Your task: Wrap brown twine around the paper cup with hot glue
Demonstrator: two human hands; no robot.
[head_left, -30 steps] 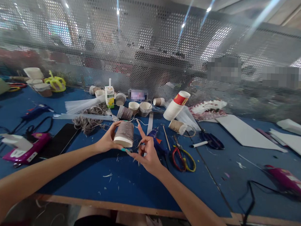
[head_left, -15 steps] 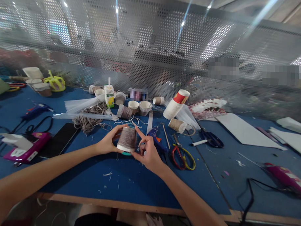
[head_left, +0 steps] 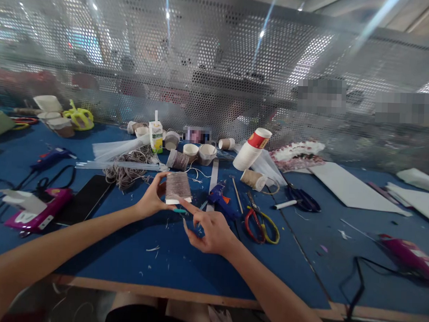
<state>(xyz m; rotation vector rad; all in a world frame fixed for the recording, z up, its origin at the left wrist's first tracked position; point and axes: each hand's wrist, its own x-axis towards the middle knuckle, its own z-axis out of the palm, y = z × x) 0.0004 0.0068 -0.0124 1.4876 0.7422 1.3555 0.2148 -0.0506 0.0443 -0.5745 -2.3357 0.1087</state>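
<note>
My left hand (head_left: 153, 195) grips a paper cup wrapped in grey-brown yarn (head_left: 178, 185), its white rim downward, just above the table. My right hand (head_left: 210, 229) is open at the cup's lower right, the index finger reaching to the white rim and the thumb held apart from it. A small teal piece (head_left: 180, 210) shows under the cup; what it is I cannot tell. Right of the cup lie a blue glue gun (head_left: 222, 199) and a metal ruler (head_left: 214, 177). Behind it rests another yarn-wrapped cup (head_left: 177, 160) on its side.
Scissors with red and yellow handles (head_left: 261, 223) lie right of my right hand. A tilted stack of paper cups (head_left: 248, 155), a juice carton (head_left: 155, 136) and tangled grey yarn (head_left: 124, 175) stand farther back. A black phone (head_left: 88, 199) lies left. Perforated metal panel (head_left: 211, 62) closes the back.
My right hand has drawn down off the cup's right side, its fingers opening, with the index finger now at the rim. The cup has shifted slightly up in my left hand.
</note>
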